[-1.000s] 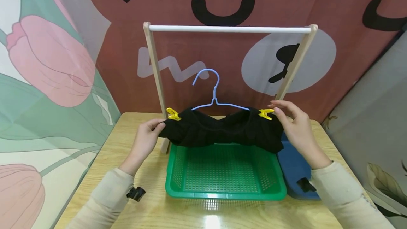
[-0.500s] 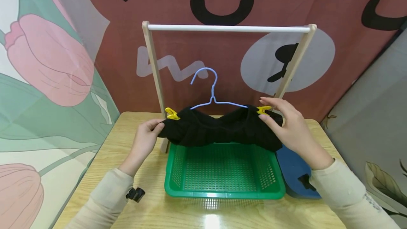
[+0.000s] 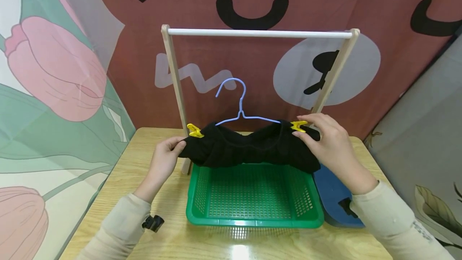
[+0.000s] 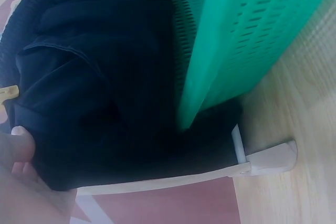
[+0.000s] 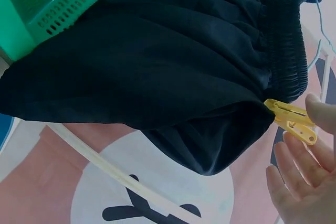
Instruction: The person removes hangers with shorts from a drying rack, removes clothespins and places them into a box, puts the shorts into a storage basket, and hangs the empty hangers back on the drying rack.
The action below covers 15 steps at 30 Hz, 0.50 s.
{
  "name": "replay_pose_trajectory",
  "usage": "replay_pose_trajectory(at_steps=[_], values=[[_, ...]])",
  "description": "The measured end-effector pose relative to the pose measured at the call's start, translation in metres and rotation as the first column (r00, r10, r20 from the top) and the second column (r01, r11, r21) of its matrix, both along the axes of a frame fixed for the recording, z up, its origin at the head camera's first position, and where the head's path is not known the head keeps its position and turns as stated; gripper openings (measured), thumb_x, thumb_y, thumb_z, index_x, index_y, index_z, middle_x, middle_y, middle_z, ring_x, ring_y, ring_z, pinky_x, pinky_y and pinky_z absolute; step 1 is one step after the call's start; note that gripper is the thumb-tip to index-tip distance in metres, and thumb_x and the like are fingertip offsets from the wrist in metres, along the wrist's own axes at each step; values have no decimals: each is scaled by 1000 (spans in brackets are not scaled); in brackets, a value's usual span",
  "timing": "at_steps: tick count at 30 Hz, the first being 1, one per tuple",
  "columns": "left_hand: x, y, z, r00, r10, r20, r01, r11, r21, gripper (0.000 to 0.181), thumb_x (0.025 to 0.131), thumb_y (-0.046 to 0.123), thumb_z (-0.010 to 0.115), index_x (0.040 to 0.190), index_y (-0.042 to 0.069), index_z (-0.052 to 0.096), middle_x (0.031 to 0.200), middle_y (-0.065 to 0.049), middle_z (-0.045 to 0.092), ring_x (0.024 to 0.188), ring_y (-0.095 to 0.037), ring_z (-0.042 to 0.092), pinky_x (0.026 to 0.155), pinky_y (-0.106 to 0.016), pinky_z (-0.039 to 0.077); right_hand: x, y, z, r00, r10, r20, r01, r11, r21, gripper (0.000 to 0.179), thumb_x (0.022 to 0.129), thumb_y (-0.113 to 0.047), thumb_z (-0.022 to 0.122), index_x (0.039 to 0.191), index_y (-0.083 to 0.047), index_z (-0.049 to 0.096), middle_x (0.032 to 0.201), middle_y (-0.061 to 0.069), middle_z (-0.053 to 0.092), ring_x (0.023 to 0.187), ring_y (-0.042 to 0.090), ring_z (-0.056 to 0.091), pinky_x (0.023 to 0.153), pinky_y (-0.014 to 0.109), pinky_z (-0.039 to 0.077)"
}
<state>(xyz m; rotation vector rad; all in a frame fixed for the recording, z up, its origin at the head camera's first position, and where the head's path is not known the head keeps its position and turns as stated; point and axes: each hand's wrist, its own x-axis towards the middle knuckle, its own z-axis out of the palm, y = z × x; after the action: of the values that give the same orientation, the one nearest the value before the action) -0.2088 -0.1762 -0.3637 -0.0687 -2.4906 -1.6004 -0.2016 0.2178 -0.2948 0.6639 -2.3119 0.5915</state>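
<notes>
A black garment with a gathered elastic waistband [image 3: 249,151] hangs spread from a light blue hanger [image 3: 241,103], whose hook stands free below the rack's bar. One yellow clothespin [image 3: 195,131] grips its left side. A second yellow clothespin [image 5: 291,119] bites the cloth on the right. My left hand [image 3: 167,155] pinches the garment's left corner between thumb and fingers. At the right clothespin, my right hand [image 3: 332,147] has its thumb on one handle and its fingers at the other. The garment's lower part overlaps the far rim of a green basket [image 3: 256,223].
A wooden rack with a white bar [image 3: 260,33] stands behind, its posts flanking the garment. Right of the basket lies a blue container [image 3: 333,196], partly hidden by the right arm. Everything stands on a wood-grain table [image 3: 169,220] before a printed curtain [image 3: 202,7].
My right hand has moved left from the garment's right edge to the right clothespin, and its thumb and fingers have closed around the handles. The left hand keeps its pinch.
</notes>
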Motion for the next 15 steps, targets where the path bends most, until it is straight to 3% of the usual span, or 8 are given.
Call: replay_pose_trajectory(at_steps=[9, 15], values=[[2, 1, -2, 999, -6, -39, 5, 1000, -17, 21, 102, 6, 55, 110, -3, 71, 109, -18, 70, 100, -26, 64, 83, -31, 50, 4, -2, -1, 1000, -27, 4, 27, 1000, -13, 33, 80, -1, 80, 110, -1, 67, 101, 10, 65, 91, 24, 62, 74, 39, 50], [4, 1, -2, 1000, -7, -13, 7, 1000, 7, 22, 102, 5, 54, 114, -5, 70, 113, -19, 69, 103, -27, 64, 83, -23, 50, 4, -1, 0, 998, -55, -42, 55, 998, -10, 24, 80, 2, 78, 102, 0, 69, 94, 10, 66, 83, 22, 64, 72, 14, 44]])
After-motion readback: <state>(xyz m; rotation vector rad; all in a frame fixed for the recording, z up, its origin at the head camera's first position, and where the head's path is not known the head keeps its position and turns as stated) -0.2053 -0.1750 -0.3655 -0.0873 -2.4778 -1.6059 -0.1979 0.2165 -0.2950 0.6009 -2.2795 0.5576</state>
